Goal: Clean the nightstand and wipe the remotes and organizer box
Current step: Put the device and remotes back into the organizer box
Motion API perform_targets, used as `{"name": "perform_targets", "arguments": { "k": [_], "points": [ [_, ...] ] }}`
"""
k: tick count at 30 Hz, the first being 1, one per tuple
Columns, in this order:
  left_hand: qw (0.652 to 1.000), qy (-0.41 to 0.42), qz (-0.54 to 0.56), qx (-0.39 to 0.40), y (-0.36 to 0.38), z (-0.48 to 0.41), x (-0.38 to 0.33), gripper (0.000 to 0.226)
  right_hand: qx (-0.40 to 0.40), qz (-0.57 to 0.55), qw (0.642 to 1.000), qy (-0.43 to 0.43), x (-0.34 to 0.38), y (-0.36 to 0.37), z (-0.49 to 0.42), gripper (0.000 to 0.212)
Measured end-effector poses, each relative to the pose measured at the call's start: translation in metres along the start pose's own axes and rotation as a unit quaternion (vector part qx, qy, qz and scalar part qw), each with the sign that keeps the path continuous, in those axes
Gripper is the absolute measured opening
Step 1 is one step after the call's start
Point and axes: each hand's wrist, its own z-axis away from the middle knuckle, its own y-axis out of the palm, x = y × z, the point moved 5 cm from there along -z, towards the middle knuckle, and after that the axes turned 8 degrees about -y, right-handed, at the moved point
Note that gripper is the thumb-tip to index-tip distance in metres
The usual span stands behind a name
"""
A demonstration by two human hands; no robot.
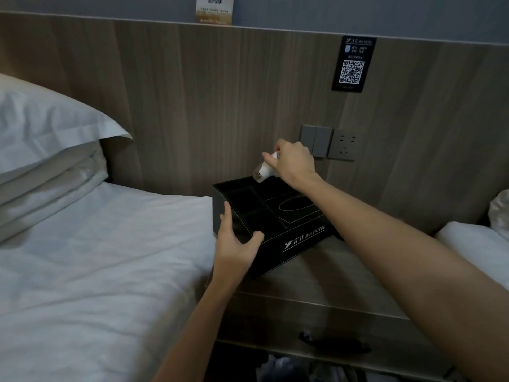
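A black stitched leatherette organizer box (300, 238) with white hotel lettering sits askew on the grey-brown wooden nightstand (330, 274). At the box's near left corner the left hand (237, 244) grips the rim, thumb on top, fingers down the side. Above the box's far edge the right hand (294, 161) holds a small clear plastic bottle with a white cap (263, 170) (tilted, base toward the compartments). Left of the box lies the white-sheeted bed (96, 257).
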Motion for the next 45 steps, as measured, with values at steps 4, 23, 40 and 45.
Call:
{"name": "perform_targets", "arguments": {
  "k": [4,23,40,45],
  "points": [
    [1.0,0.003,0.002,0.001,0.0,0.002,0.001,0.094,-0.006,0.061,0.998,-0.028,0.012,-0.002,-0.006,0.046],
    [1.0,-0.008,0.001,-0.011,-0.001,0.002,0.004,0.099,0.069,0.109,0.992,-0.001,0.017,0.026,-0.022,0.069],
    [0.999,0.006,-0.013,-0.031,-0.004,0.006,-0.001,0.095,0.031,-0.081,0.996,-0.034,0.002,0.004,0.044,0.043],
    [0.999,0.007,-0.016,-0.033,-0.002,0.007,-0.004,0.088,0.014,-0.076,0.997,-0.017,-0.04,-0.035,0.095,0.045]
  ]
}}
